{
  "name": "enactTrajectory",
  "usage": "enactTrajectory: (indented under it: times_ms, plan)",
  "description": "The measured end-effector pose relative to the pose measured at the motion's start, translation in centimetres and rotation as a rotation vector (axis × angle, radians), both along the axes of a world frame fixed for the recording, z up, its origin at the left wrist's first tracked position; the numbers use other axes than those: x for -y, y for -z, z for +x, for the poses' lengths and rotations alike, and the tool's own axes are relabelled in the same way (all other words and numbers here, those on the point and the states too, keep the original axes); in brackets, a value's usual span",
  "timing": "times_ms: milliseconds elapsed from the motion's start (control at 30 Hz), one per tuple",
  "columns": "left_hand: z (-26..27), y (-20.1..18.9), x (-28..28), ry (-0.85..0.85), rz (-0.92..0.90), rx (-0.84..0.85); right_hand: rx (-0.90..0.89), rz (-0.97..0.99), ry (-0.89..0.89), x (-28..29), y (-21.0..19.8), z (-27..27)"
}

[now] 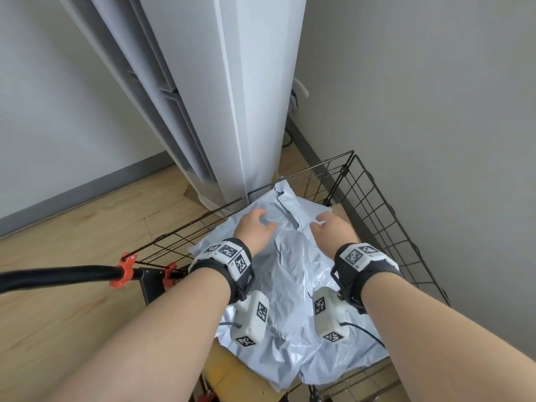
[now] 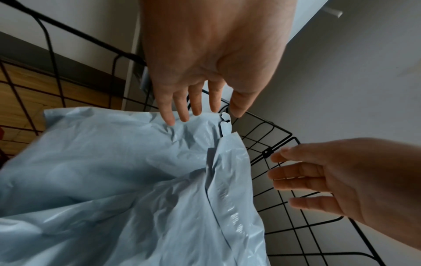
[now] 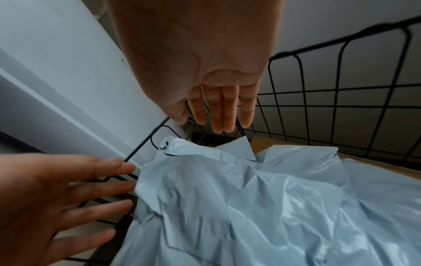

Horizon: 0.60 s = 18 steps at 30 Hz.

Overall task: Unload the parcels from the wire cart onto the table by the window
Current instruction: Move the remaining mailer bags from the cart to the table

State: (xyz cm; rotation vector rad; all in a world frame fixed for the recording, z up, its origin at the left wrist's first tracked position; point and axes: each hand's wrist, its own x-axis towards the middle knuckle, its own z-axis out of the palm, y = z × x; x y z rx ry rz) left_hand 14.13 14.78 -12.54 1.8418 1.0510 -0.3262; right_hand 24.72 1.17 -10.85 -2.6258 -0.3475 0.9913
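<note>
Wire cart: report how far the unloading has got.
Done: nothing that these views show; the table is out of sight. In hand: left hand and right hand reach open over the pale blue poly mailers, gripping none. Left: those mailers and the cardboard beneath remain in the wire cart.

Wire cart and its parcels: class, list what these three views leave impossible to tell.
- Parcel count: overlapping pale blue poly mailer bags cover the wire cart in every view.
- Cardboard underneath: box or sheet, mostly covered, head view.
- Table by the window: outside all views.
- Left hand fingertip contact with the bag: unclear.
</note>
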Motion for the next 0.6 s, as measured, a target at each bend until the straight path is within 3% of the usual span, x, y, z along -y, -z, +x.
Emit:
enactTrajectory:
  times_ms: [333,600]
  plan:
    - [2.7,5.9,0.5,-0.057,-0.091,0.015,-0.088,-0.024,-0.076,-2.6,6.1,2.7]
    - [2.2,7.6,0.3,-0.122,-0.13,0.044,-0.219,-0.022,-0.049,-3.4,8.3,2.8]
